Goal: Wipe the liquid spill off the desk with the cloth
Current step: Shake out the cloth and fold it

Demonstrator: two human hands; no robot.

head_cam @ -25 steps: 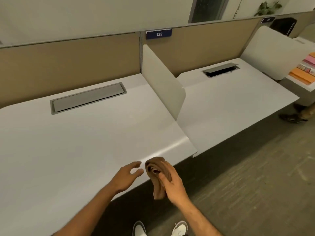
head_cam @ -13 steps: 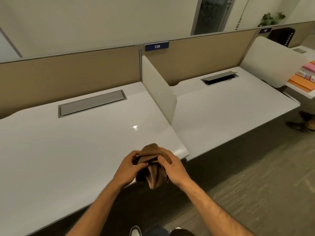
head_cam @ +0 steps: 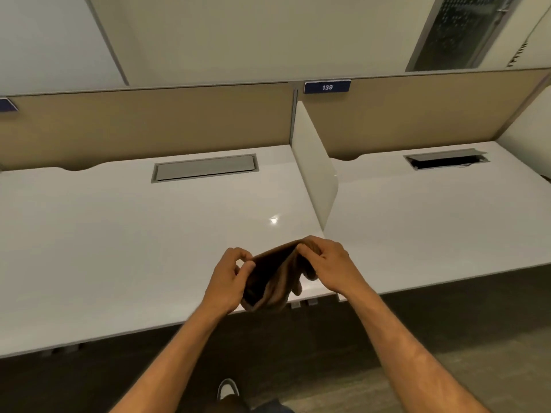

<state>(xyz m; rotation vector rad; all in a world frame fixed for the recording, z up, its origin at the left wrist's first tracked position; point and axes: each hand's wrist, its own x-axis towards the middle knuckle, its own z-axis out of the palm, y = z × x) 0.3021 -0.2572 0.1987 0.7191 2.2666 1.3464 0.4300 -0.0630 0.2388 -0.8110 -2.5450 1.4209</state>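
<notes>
Two hands hold one brown cloth (head_cam: 275, 275) over the front edge of the white desk (head_cam: 119, 248). I see my left hand (head_cam: 228, 278) pinching the left corner of the cloth between thumb and fingers. My right hand (head_cam: 329, 265) pinches the right end, with the fingers curled over the top edge. The cloth is stretched a little between the two hands and the rest hangs down in soft folds. I cannot tell if the low part touches the desk edge.

On the desk, a bit past the hands, I see one small bright wet-looking spot (head_cam: 273, 220). It could be the spill or just light shining; I cannot tell which. The cloth is near it but not on it.

At the back of the desk sits a grey flap (head_cam: 205, 171), and it is closed. A white divider (head_cam: 314, 177) stands upright on the right side of this desk. Past the divider is another white desk (head_cam: 432, 219), and its grey flap (head_cam: 445, 160) is lifted open with a dark hole under it. A tan wall panel (head_cam: 149, 126) runs behind both desks. A blue tag (head_cam: 327, 87) on top of it says 139. Down low I see the toe of a white shoe (head_cam: 228, 389) on the floor.
</notes>
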